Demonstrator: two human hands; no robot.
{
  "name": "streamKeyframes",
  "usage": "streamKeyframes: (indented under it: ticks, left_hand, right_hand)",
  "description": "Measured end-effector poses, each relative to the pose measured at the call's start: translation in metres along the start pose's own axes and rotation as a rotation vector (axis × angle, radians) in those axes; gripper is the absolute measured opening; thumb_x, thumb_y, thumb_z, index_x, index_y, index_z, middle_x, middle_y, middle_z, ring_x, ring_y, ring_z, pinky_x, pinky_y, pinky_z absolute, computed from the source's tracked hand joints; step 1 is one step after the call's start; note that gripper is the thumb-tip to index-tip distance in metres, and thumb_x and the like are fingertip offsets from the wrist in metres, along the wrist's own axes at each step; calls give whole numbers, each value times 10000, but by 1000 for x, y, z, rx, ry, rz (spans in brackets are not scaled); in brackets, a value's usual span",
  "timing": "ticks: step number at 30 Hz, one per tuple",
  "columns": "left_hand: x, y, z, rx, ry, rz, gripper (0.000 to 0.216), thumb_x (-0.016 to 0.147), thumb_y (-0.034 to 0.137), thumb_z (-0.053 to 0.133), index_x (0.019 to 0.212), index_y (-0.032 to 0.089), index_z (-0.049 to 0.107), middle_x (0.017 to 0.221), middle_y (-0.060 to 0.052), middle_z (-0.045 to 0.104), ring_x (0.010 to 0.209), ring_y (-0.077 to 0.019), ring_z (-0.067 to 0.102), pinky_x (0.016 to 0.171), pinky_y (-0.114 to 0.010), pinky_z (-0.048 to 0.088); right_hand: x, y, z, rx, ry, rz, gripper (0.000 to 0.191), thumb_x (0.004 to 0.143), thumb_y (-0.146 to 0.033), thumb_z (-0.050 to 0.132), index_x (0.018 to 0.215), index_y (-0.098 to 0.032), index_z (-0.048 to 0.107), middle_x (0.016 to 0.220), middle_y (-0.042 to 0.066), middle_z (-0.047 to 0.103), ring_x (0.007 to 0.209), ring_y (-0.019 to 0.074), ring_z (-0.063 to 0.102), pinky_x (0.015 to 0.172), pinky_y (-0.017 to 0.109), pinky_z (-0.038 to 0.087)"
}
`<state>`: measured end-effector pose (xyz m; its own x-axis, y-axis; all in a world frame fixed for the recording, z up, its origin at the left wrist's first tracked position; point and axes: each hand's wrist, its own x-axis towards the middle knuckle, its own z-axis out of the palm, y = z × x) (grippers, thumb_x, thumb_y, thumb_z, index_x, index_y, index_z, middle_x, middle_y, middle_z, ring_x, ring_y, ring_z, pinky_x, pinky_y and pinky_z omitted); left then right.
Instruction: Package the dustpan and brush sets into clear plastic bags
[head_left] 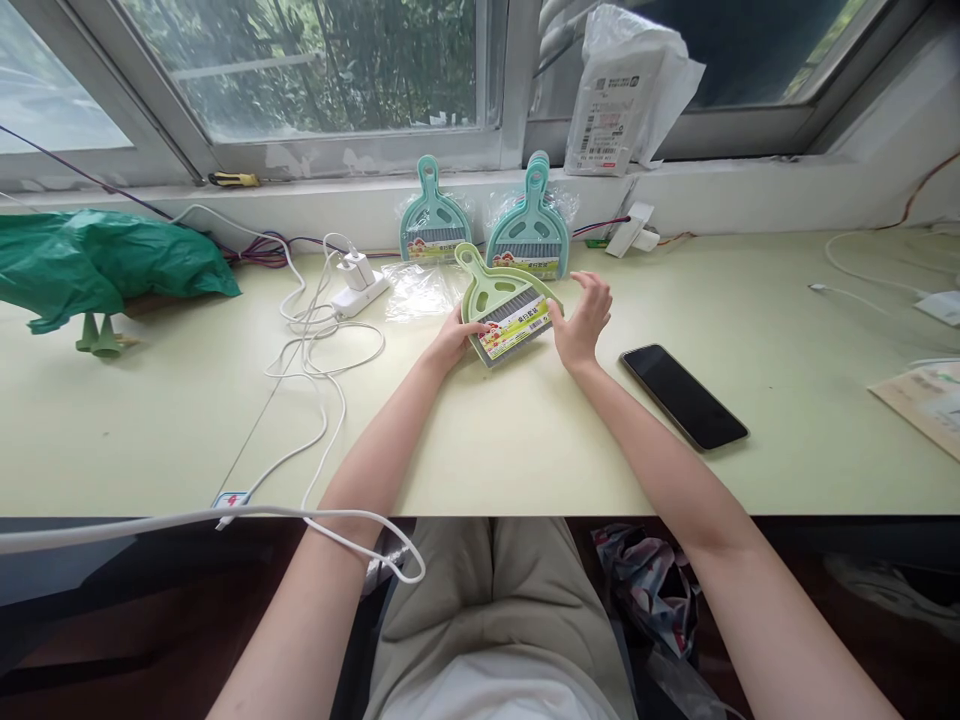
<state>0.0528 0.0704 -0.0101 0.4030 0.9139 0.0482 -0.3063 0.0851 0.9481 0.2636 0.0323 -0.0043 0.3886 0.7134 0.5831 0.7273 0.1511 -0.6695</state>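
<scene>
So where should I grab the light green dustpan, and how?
Probably by the handle of the light green dustpan, coming from the far left: it's narrow, slants that way, and neither the left hand nor the right hand covers it.

Here on the table (487,460), the front dustpan set (514,325) is flanked by left hand (450,340) and right hand (583,325); just behind it, more dustpan sets (531,228) are lined up beneath the sill (735,190); over left, cables (306,323) are strewn before the power strip (360,297), the bag (105,260) placed farther left; phone (684,397) laid right, package (611,110) perched on the sill
</scene>
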Motion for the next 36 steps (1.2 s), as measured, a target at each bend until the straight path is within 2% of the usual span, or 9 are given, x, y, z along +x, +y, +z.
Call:
streamKeyframes:
  ticks: [2, 3, 5, 7, 8, 12, 20, 25, 36]
  left_hand:
    - [1, 2, 1, -23, 23, 51, 779, 585, 130, 710, 1311, 240, 452, 1186, -54, 650, 1140, -271, 619, 1000, -440, 487]
    - [1, 2, 1, -38, 31, 79, 779, 593, 135, 705, 1319, 245, 447, 1199, -53, 647, 1148, -267, 614, 1006, -441, 482]
    - [0, 4, 2, -57, 41, 120, 779, 604, 147, 698, 1331, 250, 438, 1217, -55, 645, 1158, -265, 608, 1013, -447, 473]
    - [0, 6, 3, -55, 49, 135, 781, 607, 156, 695, 1336, 248, 434, 1202, -56, 656, 1161, -264, 605, 1018, -449, 465]
    - [0, 7, 3, -48, 50, 135, 783, 607, 159, 696, 1339, 248, 432, 1184, -54, 666, 1163, -262, 604, 1022, -445, 460]
    - [-2, 7, 1, -19, 35, 114, 804, 602, 164, 709, 1348, 269, 428, 1121, -28, 691, 1179, -243, 595, 1039, -417, 444]
    - [-8, 11, -5, 37, 6, 37, 802, 611, 174, 726, 1353, 282, 440, 1179, -42, 658, 1154, -271, 604, 965, -434, 496]
    - [-8, 12, -7, 27, -42, 54, 826, 579, 101, 703, 1344, 281, 448, 1166, -39, 663, 1149, -262, 606, 989, -429, 483]
    - [-5, 10, -8, -12, -36, 65, 790, 603, 83, 635, 1349, 257, 443, 1214, -32, 642, 1206, -250, 570, 1040, -416, 450]
  right_hand:
    - [-3, -8, 5, 216, 31, 202, 524, 891, -428, 472, 1374, -253, 371, 1453, 168, 373, 1336, 304, 385, 997, 519, 397]
    - [-6, -12, 9, 351, -11, 318, 519, 898, -447, 446, 1370, -253, 355, 1448, 168, 387, 1320, 288, 423, 982, 498, 430]
    - [-14, -20, 18, 631, -231, 506, 462, 918, -496, 376, 1309, -251, 386, 1380, 152, 489, 1223, 254, 541, 912, 447, 509]
    - [-24, -28, 24, 822, -452, 545, 399, 910, -519, 384, 1196, -251, 459, 1257, 111, 606, 1100, 224, 627, 846, 399, 558]
    - [-29, -31, 26, 872, -493, 530, 358, 892, -501, 435, 1152, -258, 479, 1215, 86, 637, 1054, 211, 650, 824, 381, 572]
    - [-40, -38, 28, 957, -453, 508, 316, 806, -405, 593, 1075, -265, 504, 1177, 38, 666, 991, 195, 680, 800, 379, 600]
    - [-40, -35, 29, 999, -382, 533, 240, 780, -321, 607, 984, -240, 512, 1141, 53, 676, 1032, 215, 679, 820, 404, 609]
    - [-41, -34, 29, 959, -384, 511, 254, 800, -373, 601, 998, -246, 507, 1134, 51, 673, 1046, 217, 670, 822, 413, 609]
    - [-41, -34, 29, 1062, -369, 519, 251, 771, -325, 644, 966, -236, 514, 1105, 45, 693, 1026, 215, 684, 877, 427, 593]
